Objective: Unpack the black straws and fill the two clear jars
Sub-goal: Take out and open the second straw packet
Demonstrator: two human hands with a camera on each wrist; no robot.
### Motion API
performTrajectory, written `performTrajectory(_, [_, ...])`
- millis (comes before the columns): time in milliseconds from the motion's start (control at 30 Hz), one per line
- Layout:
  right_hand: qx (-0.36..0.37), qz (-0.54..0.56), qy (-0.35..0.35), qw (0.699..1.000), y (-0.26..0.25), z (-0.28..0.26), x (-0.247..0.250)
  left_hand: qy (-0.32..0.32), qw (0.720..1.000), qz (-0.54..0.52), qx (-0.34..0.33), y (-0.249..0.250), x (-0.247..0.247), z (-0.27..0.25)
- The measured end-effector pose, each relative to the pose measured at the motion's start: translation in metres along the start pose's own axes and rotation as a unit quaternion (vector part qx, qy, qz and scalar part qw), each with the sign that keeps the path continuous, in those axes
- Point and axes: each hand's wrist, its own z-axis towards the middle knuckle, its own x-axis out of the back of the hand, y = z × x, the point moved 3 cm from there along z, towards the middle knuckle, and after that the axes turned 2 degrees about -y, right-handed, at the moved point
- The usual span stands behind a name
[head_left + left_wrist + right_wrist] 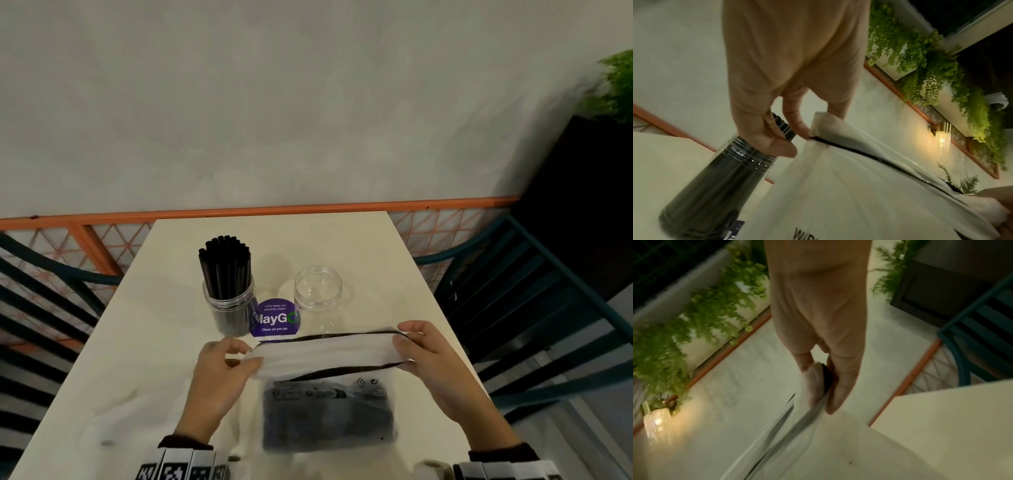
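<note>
A clear plastic bag [327,356] with a black zip strip and a dark pack of black straws [329,416] inside is held above the table's near end. My left hand [236,356] pinches the bag's left top corner [813,129]. My right hand [406,346] pinches the right top corner [818,379]. One clear jar [228,305] at the table's middle left stands full of upright black straws [224,267]; the same jar [715,186] shows in the left wrist view. A second clear jar [318,291] to its right stands empty.
The white table [144,342] bears a round purple sticker [274,318] between the jars. Teal slatted chairs [534,308] flank both sides. An orange mesh rail [239,212] and a wall run behind; a dark planter [589,178] stands at the back right.
</note>
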Motion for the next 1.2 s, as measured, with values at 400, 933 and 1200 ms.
performTrajectory(400, [-0.123, 0.158, -0.067, 0.977, 0.008, 0.000, -0.014, -0.206, 0.917, -0.311, 0.139, 0.020, -0.019, -0.023])
performTrajectory(933, [-0.121, 0.361, -0.168, 0.909, -0.012, -0.013, 0.003, -0.226, 0.850, -0.458, 0.129, 0.028, -0.021, -0.024])
performTrajectory(1200, [-0.004, -0.084, 0.033, 0.996, 0.002, -0.007, 0.010, 0.011, 0.995, -0.097, 0.032, 0.017, -0.006, -0.021])
